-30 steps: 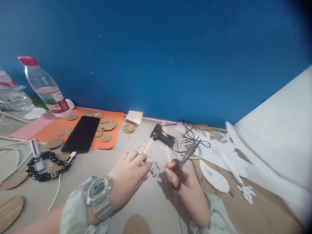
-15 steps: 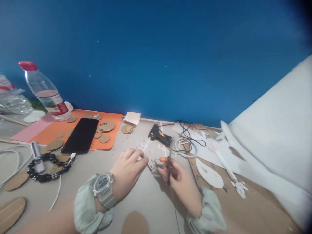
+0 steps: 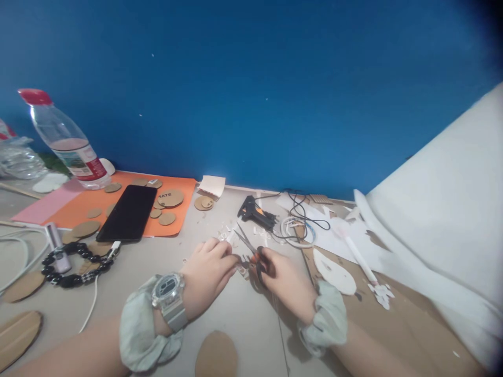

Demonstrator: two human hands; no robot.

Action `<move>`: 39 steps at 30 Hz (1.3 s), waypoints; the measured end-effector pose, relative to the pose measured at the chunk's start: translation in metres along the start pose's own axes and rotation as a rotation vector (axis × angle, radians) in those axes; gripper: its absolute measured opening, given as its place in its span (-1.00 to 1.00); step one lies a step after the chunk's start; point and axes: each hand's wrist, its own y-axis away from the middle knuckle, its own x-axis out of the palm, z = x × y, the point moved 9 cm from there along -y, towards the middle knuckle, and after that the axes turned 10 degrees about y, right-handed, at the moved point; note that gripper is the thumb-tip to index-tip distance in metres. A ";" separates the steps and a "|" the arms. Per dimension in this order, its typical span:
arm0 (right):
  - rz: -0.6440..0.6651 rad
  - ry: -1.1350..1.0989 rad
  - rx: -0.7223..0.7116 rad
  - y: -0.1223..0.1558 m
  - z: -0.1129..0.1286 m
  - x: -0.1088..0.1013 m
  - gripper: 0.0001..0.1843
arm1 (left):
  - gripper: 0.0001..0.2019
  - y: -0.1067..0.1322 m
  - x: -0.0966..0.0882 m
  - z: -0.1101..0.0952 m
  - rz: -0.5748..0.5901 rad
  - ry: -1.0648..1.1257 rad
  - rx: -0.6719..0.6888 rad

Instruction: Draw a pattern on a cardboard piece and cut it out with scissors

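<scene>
My right hand (image 3: 283,280) grips a pair of scissors (image 3: 247,240) by the black and orange handles. The blades point up and to the left, slightly apart. Across from it, my left hand (image 3: 208,269) has its fingers bent and pressed together over small pale scraps (image 3: 244,269); whatever they pinch is hidden or too small to name. Just beyond the scissors lies a black glue gun (image 3: 255,213), its nozzle toward the scraps. A round cardboard piece (image 3: 217,353) lies on the table in front of me.
At left are a black phone (image 3: 128,213), orange paper (image 3: 184,209) with several cardboard discs, a beaded bracelet (image 3: 73,280) and a leaning bottle (image 3: 70,141). To the right, white paper (image 3: 334,246) and a white oval cutout (image 3: 334,272) lie on cardboard. A blue wall (image 3: 251,104) rises behind.
The scissors have turned in my right hand, so the blades now point up-left toward the scraps. My right hand has shifted slightly left; my left hand stays nearly in place.
</scene>
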 end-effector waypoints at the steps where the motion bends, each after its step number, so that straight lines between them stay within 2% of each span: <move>1: 0.002 0.008 -0.002 0.001 0.001 0.000 -0.97 | -0.79 0.000 -0.001 0.000 -0.012 0.016 0.004; 6: 0.030 -0.006 -0.023 0.005 0.006 0.004 -0.93 | -0.76 0.000 -0.010 0.000 -0.100 0.126 -0.004; 9: 0.040 -0.224 -0.060 0.008 0.011 0.005 -0.92 | -0.69 0.003 -0.020 0.003 -0.203 0.226 -0.017; 11: 0.029 -0.378 -0.079 0.011 0.015 0.004 -0.91 | -0.72 0.005 -0.025 0.005 -0.253 0.332 -0.037; 14: -0.004 -0.449 -0.087 0.016 0.017 0.002 -0.91 | -0.86 0.007 -0.018 0.001 -0.162 0.515 -0.055; 16: -0.025 -0.455 -0.094 0.018 0.018 0.000 -0.92 | -0.78 0.007 -0.011 -0.007 -0.080 0.582 -0.037; 18: -0.031 -0.449 -0.100 0.019 0.018 0.000 -0.92 | -0.73 0.009 -0.010 -0.010 -0.074 0.588 -0.030; 25: 0.014 -0.457 -0.141 0.020 0.023 0.001 -0.87 | -0.77 0.011 -0.004 -0.006 -0.053 0.672 -0.029; 32: 0.026 -0.506 -0.075 0.022 0.013 0.005 -0.87 | -0.67 0.007 -0.003 0.001 -0.031 0.744 -0.087; 37: -0.021 -0.616 0.038 0.021 0.007 -0.004 -0.79 | -0.66 0.012 0.006 -0.012 0.145 0.793 -0.009; 39: 0.004 -0.630 0.054 0.020 0.009 -0.003 -0.76 | -0.65 0.013 0.009 -0.016 0.185 0.781 0.017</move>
